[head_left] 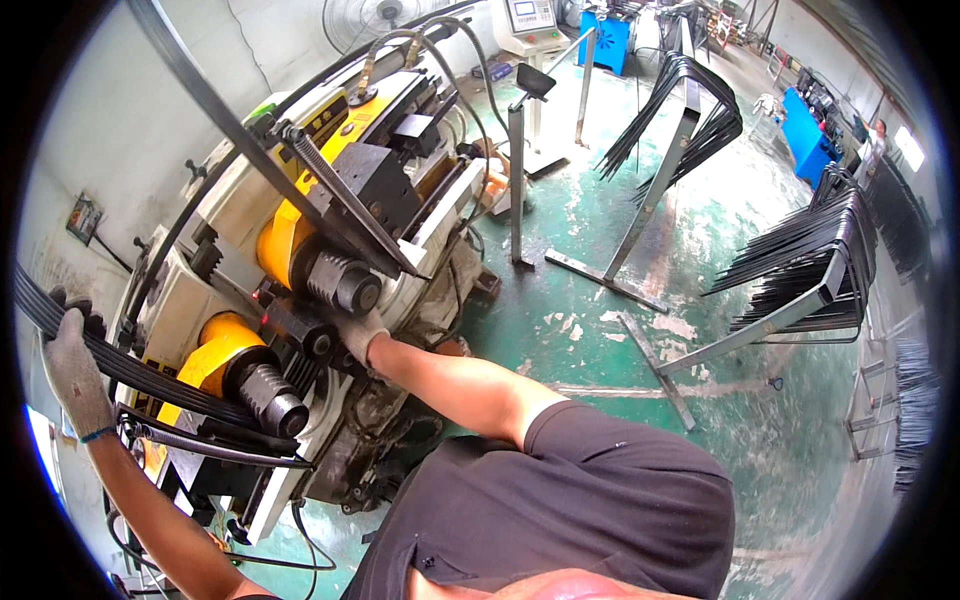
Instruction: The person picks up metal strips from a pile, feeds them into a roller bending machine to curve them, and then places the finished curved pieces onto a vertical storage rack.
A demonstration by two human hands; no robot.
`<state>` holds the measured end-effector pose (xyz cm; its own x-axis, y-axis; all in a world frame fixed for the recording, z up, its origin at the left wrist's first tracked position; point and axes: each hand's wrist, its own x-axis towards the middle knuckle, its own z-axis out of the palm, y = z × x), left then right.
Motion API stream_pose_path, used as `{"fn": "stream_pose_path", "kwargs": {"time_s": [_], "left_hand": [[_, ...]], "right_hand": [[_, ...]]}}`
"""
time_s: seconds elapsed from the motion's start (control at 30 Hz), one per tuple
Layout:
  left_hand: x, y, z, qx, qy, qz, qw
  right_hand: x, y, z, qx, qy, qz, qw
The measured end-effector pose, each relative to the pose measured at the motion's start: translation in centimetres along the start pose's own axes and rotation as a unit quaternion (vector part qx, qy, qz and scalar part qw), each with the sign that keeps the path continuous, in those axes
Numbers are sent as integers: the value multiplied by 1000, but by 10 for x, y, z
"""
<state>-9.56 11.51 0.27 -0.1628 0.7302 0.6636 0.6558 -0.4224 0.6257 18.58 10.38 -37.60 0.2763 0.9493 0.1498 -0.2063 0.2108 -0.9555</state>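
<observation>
A yellow and white tube-bending machine (300, 200) stands in front of me with dark ribbed rollers. My left hand (72, 370), in a grey glove, is closed around a bundle of thin black metal rods (130, 365) at the far left. My right hand (362, 335), also gloved, presses against the machine just below the upper roller (345, 283), its fingers partly hidden. A long black rod (270, 160) runs diagonally from the top left through the machine's clamp.
Two angled metal racks (655, 190) (800, 300) loaded with bent black rods stand on the green floor at right. A thin steel post (516, 180) stands behind the machine. A control console (528, 25), a fan and blue cabinets are at the back.
</observation>
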Motion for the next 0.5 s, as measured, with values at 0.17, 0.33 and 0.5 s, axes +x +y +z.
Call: {"fn": "stream_pose_path", "kwargs": {"time_s": [0.17, 0.33, 0.5], "left_hand": [[-23, -18, -23, -27, -114, -39, 992], [-31, -8, -37, -49, -194, -58, 978], [-34, 4, -49, 18, -218, -124, 968]], "right_hand": [[-13, 5, -8, -213, -51, 9, 976], [-3, 31, -9, -565, -80, -95, 816], [-4, 29, -8, -534, -102, -45, 838]]}}
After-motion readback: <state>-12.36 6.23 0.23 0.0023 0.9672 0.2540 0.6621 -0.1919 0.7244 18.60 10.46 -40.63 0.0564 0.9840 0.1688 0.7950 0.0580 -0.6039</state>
